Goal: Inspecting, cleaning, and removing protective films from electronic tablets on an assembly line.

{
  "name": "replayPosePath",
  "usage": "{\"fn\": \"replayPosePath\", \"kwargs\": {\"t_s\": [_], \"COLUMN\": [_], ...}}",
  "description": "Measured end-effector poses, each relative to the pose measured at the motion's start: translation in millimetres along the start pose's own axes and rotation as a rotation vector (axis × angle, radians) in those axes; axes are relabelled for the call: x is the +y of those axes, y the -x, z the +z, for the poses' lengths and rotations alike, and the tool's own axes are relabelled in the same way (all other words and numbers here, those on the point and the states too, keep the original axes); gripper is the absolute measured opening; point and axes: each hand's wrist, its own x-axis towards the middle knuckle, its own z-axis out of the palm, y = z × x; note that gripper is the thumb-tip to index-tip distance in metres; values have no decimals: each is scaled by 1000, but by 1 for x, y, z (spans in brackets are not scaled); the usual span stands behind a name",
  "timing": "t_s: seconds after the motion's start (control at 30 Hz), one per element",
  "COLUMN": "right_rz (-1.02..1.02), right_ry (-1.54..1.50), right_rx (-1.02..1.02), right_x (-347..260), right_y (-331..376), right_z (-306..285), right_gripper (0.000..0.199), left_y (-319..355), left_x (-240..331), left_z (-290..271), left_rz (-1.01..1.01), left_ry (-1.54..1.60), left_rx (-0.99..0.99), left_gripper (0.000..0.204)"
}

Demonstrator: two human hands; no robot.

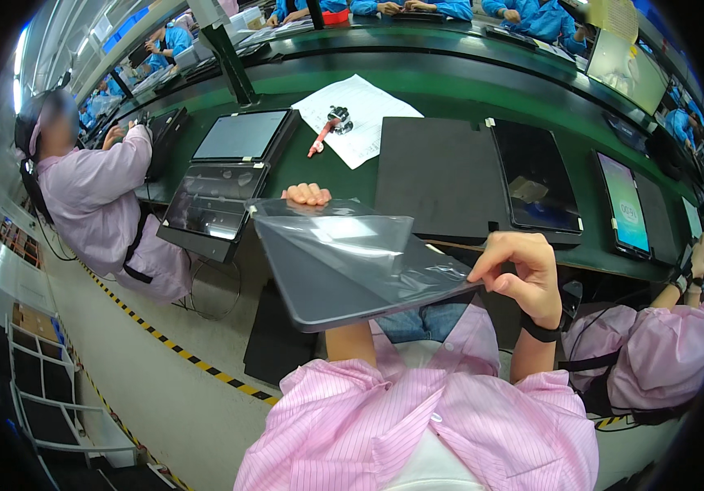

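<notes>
I hold a dark grey tablet [319, 286] flat in front of my chest. My left hand [307, 195] grips its far edge, with only the fingertips showing over the top. A clear plastic film [352, 241] lies partly lifted over the tablet's face. My right hand [524, 274] pinches the film's corner at the tablet's right edge. Both sleeves are pink striped, and a black band sits on my right wrist.
A green workbench [450, 90] runs ahead with a black mat [438, 176], a tablet [536, 176] on it, two tablets [229, 172] at left, a lit tablet [626, 204] at right, and a paper sheet [360, 114] with a red pen [321, 135]. Pink-coated co-workers sit at left [98, 196] and right [654, 344].
</notes>
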Motion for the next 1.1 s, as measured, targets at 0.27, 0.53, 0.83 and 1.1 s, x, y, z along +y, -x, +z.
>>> {"fn": "replayPosePath", "kwargs": {"t_s": [0.27, 0.53, 0.83, 1.1], "right_rz": [-233, -387, -283, -613], "right_ry": [625, 22, 269, 139], "right_rx": [64, -459, -1, 102], "right_x": [-19, -35, 0, -22], "right_y": [-26, -43, -21, -12], "right_z": [37, 38, 22, 44], "right_gripper": [27, 40, 45, 33], "left_y": [-32, -54, -89, -60], "left_x": [-43, -162, -151, -89], "left_z": [6, 59, 96, 103], "left_rz": [40, 105, 472, 656], "left_ry": [-61, -332, -916, -1553], "left_rx": [-145, -273, -293, -184], "left_gripper": [27, 30, 36, 42]}}
